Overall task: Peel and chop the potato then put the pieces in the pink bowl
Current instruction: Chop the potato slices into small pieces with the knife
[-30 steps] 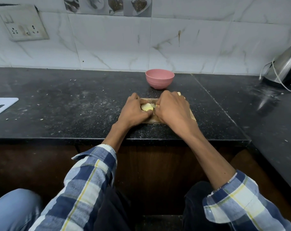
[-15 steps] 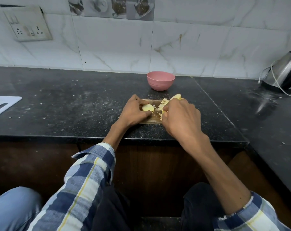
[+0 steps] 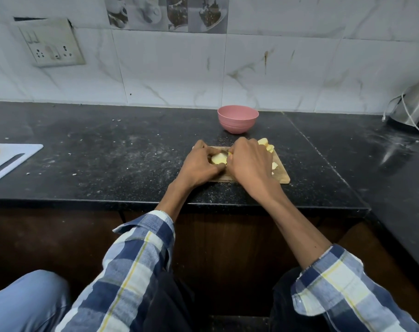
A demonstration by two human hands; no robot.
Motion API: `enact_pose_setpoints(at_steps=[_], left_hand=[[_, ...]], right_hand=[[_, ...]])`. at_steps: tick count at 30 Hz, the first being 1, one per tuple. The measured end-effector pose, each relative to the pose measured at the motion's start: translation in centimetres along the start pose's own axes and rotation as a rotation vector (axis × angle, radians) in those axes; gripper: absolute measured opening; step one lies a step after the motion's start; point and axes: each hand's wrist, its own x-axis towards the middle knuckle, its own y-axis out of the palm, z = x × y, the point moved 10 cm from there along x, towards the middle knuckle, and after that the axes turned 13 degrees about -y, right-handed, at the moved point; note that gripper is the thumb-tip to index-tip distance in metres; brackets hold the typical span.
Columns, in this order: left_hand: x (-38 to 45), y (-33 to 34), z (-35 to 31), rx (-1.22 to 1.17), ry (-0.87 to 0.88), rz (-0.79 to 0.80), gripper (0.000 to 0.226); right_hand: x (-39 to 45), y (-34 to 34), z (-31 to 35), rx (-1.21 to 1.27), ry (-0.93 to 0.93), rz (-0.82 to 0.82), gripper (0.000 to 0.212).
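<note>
A small wooden cutting board point(image 3: 282, 175) lies near the front edge of the black counter. On it my left hand point(image 3: 198, 167) pinches a peeled pale-yellow potato chunk point(image 3: 219, 158). My right hand point(image 3: 251, 161) is pressed close against it from the right, fingers curled round what looks like a small knife; only a yellow bit shows and the blade is hidden. Several cut potato pieces point(image 3: 264, 142) lie at the board's far right corner, partly behind my right hand. The pink bowl point(image 3: 238, 119) stands just beyond the board, its inside hidden from view.
A white cutting board point(image 3: 10, 161) with yellowish scraps lies at the far left. A steel kettle point(image 3: 416, 104) with a cord stands at the back right. A wall socket point(image 3: 51, 43) is on the tiled wall. Small white crumbs speckle the counter.
Half a second ago my right hand was lifted and drawn back from the chunk; it has come down against the chunk again. My left hand kept its hold. The camera has tilted up slightly.
</note>
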Motion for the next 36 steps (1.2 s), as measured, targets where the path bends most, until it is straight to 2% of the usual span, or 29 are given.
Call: enact_pose_setpoints(at_steps=[9,15,19,24,30,36], left_hand=[[0.0,0.1,-0.3,0.025,0.008,0.02,0.048],[0.0,0.0,-0.2,0.045,-0.006,0.018,0.045],[-0.2,-0.2,-0.3,0.047,-0.002,0.033,0.045],[-0.6,-1.5,0.0,-0.051,-0.013,-0.044,0.025],[0.3,-1.0,1.7,-0.114,-0.078,-0.064,0.03],[0.6,-0.8,2.0,-0.114,-0.066,-0.062,0.029]], right_hand=[[-0.9,-1.4,0.5,0.012,0.0,0.109,0.029],[-3.4,-2.5,0.2,-0.028,0.026,0.14,0.03],[-4.2,-3.5,-0.8,0.019,0.051,0.107,0.029],[-3.5,-3.7,-0.8,0.029,0.051,-0.016,0.026],[-0.5,-0.4,0.0,0.034,0.028,-0.003,0.023],[0.2,-0.9,-0.2,0.007,0.026,-0.042,0.021]])
